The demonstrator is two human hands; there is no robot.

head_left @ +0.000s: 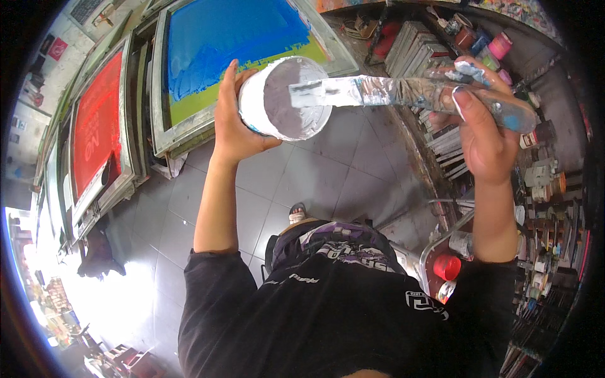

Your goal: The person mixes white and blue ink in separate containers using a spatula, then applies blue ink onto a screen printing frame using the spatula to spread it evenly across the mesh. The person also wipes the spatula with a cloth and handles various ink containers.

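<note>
We had our left hand [236, 129] curled round a white tub [253, 104] — right hand [491, 138] gripping a messy spatula [403, 92], blade [337, 92] over the tub.

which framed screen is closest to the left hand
The blue-and-green screen, just beyond the left hand; the red screen lies farther left.

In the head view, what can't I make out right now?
All head view:
Left hand: some fingers hidden behind the white round tub.
Long paint-smeared spatula: white paste masks its blade's surface.
Blue-and-green rectangular screen: far end cut off by top edge.
Red round container: contents too small to tell.
</note>
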